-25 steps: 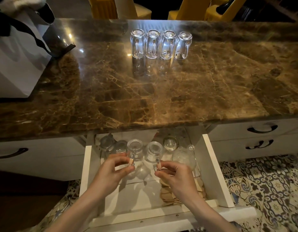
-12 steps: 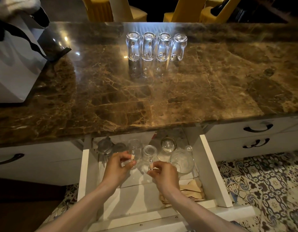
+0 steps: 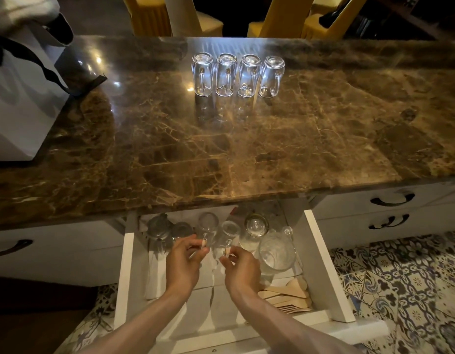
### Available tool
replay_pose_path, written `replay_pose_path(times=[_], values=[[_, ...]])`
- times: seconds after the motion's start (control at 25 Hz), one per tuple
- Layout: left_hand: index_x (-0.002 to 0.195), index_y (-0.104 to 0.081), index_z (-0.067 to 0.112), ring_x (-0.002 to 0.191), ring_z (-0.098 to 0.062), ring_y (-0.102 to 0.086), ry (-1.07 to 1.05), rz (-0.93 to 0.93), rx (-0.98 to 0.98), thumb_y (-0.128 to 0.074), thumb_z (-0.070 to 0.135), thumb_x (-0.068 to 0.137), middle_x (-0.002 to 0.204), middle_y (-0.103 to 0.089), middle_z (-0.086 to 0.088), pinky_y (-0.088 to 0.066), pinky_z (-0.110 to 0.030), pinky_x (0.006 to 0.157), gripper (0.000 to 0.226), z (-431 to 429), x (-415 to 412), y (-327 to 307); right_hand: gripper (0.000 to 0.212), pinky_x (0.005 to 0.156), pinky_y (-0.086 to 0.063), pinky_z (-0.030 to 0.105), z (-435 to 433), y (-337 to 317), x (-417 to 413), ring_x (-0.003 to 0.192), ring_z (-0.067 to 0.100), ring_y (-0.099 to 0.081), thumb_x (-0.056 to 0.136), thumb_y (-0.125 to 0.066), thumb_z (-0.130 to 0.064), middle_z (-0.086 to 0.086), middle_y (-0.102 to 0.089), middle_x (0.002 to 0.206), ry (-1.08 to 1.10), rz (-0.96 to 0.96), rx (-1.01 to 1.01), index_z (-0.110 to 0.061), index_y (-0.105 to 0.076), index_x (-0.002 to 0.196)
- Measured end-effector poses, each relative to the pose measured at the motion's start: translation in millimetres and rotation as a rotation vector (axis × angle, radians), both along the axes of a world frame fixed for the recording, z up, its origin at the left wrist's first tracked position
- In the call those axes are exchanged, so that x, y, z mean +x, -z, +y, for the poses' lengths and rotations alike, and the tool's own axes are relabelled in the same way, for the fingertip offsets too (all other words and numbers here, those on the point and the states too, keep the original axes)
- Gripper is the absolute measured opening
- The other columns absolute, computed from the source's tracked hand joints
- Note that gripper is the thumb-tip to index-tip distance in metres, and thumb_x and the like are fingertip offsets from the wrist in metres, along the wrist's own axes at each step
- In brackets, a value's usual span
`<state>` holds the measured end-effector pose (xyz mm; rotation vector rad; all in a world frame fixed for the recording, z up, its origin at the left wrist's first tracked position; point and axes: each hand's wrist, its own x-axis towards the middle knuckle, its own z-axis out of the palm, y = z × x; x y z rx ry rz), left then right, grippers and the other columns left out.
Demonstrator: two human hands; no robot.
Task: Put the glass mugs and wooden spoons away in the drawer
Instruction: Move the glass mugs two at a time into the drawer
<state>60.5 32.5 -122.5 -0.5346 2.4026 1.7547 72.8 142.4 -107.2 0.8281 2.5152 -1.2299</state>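
Note:
Both hands reach into the open white drawer [image 3: 326,267]. My left hand [image 3: 184,264] pinches the handle of an upturned glass mug [image 3: 208,226]. My right hand [image 3: 243,270] pinches the handle of a second upturned glass mug [image 3: 230,229] beside it. Both mugs stand in the drawer's back row among other glassware. Wooden spoons [image 3: 287,293] lie in a pile at the drawer's front right. Several more glass mugs [image 3: 236,75] stand upside down in a row on the marble counter [image 3: 247,149].
A glass jar [image 3: 276,251] and a round glass lid [image 3: 256,224] sit in the drawer's right half, dark jars [image 3: 160,227] at its back left. A white bag [image 3: 19,98] stands on the counter's left. Shut drawers flank the open one. Yellow chairs stand beyond.
Both hands have moved deeper into the drawer with their mugs, toward the back row. The view has shifted down a little.

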Motion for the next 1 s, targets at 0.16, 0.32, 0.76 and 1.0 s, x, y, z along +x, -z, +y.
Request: replay_pose_path(times=[0.16, 0.32, 0.76, 1.0], values=[[0.076, -0.064, 0.025, 0.084, 0.001, -0.06, -0.096, 0.0, 0.088, -0.072, 0.005, 0.077, 0.107, -0.059, 0.006, -0.043, -0.007, 0.066, 0.021, 8.9, 5.0, 6.8, 0.015, 0.058, -0.037, 0.014, 3.8, 2.1, -3.2, 0.086, 0.016, -0.066, 0.086, -0.059, -0.001, 0.003, -0.069, 0.082, 0.044, 0.077, -0.045, -0.012, -0.067, 0.083], [0.078, -0.065, 0.021, 0.086, 0.001, -0.059, -0.096, -0.01, 0.09, -0.071, 0.004, 0.077, 0.11, -0.059, 0.005, -0.043, -0.008, 0.069, 0.018, 10.0, 6.5, 12.6, 0.014, 0.059, -0.039, 0.02, 0.4, 6.2, -12.7, 0.08, 0.01, -0.061, 0.086, -0.063, -0.006, -0.003, -0.069, 0.083, 0.144, 0.044, -0.102, -0.018, -0.069, 0.087], [0.085, -0.067, 0.029, 0.094, -0.014, -0.066, -0.093, -0.186, 0.171, -0.069, 0.007, 0.081, 0.093, -0.072, 0.002, -0.05, -0.044, 0.093, 0.022, 7.6, 10.2, 28.3, 0.01, 0.068, -0.037, 0.022, -3.0, 26.1, -17.8, 0.087, 0.018, -0.062, 0.087, -0.063, -0.018, 0.002, -0.071, 0.098, 0.122, -0.023, -0.032, -0.021, -0.065, 0.097], [0.098, -0.068, 0.011, 0.099, -0.019, -0.064, 0.014, -0.163, 0.132, -0.069, 0.004, 0.08, 0.098, -0.07, -0.005, -0.051, -0.04, 0.091, 0.019, -0.7, 3.2, 28.4, 0.017, 0.074, -0.042, 0.025, -0.8, 25.2, -19.5, 0.099, 0.02, -0.061, 0.087, -0.064, -0.022, 0.002, -0.068, 0.107, 0.06, -0.04, -0.04, -0.024, -0.062, 0.104]])
